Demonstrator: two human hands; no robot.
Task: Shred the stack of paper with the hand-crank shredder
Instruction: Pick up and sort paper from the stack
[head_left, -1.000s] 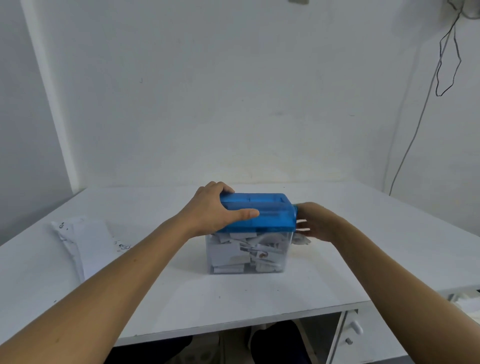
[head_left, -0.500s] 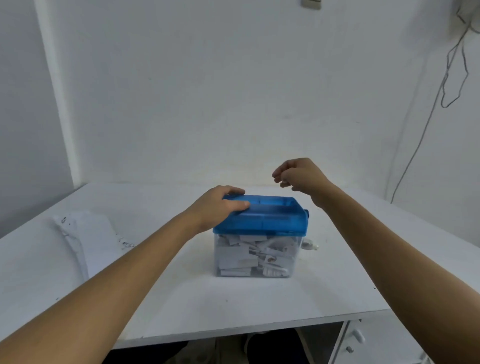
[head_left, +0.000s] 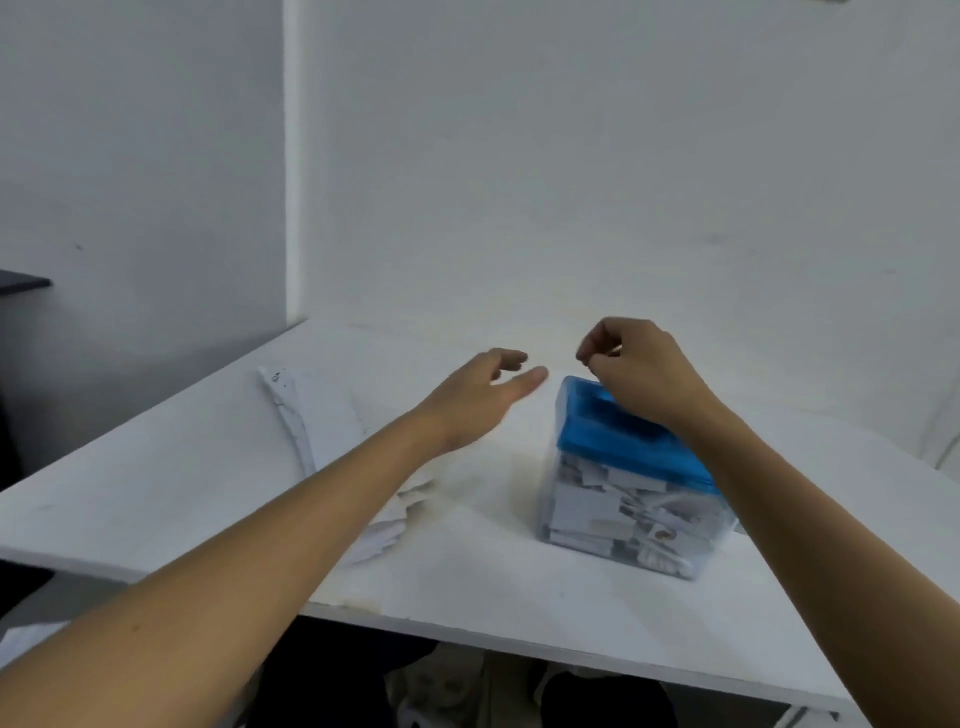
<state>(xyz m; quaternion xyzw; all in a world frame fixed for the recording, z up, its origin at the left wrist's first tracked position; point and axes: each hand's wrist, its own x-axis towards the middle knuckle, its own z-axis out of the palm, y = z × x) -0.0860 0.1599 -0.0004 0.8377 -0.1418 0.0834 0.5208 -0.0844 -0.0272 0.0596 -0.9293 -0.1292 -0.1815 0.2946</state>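
Head view: the hand-crank shredder (head_left: 618, 488) stands on the white table (head_left: 156, 493), right of centre. Its blue lid (head_left: 608, 431) sits on a clear bin (head_left: 613, 525) packed with strips whose print is too blurred to read. The stack of paper (head_left: 322, 415) lies flat to the left, dark marks at its far corner unreadable, its near end hidden by the left forearm. The left hand (head_left: 483, 395) hovers between stack and shredder, fingers loosely spread, holding nothing. The right hand (head_left: 641, 376) hangs over the lid's far end, fingers curled to the thumb, nothing seen in them
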